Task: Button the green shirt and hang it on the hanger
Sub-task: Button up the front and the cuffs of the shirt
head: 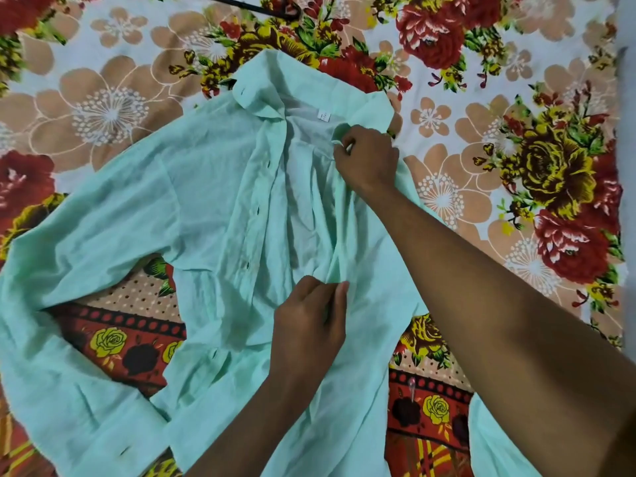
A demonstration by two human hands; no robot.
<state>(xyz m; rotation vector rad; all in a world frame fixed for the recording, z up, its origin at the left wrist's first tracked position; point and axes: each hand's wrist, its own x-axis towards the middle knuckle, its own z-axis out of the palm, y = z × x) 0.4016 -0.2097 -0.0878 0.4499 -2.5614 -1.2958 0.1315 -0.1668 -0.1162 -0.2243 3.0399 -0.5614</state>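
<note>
Floral bedsheet (113, 108), printed with red roses and tan blossoms, fills the view from edge to edge, and on it your green shirt (206, 201) lies spread out, front up and unbuttoned, collar pointing away from you. Its left-hand panel, with a row of dark buttonholes running down its edge, lies flat and wrinkled; the panel on the other side is bunched into folds between your two hands. Your right hand (370, 163) reaches far across the shirt, just below the collar's right wing, fingers curled tight and pinching the fabric edge near the neck opening. Your left hand (309, 325) sits nearer to you, lower on the same bunched panel, thumb and fingers closed on a fold of cloth and lifting it slightly off the bed. Between the hands the shirt's placket rises in a ridge, while the white size label (324, 115) shows inside the open neck, just left of your right hand. One sleeve (62, 339) curves down the left side toward you, its cuff near the bottom edge. At the top, well apart from both hands and clear of the shirt, a dark hanger (254, 7) lies on the sheet, only partly in view.
</note>
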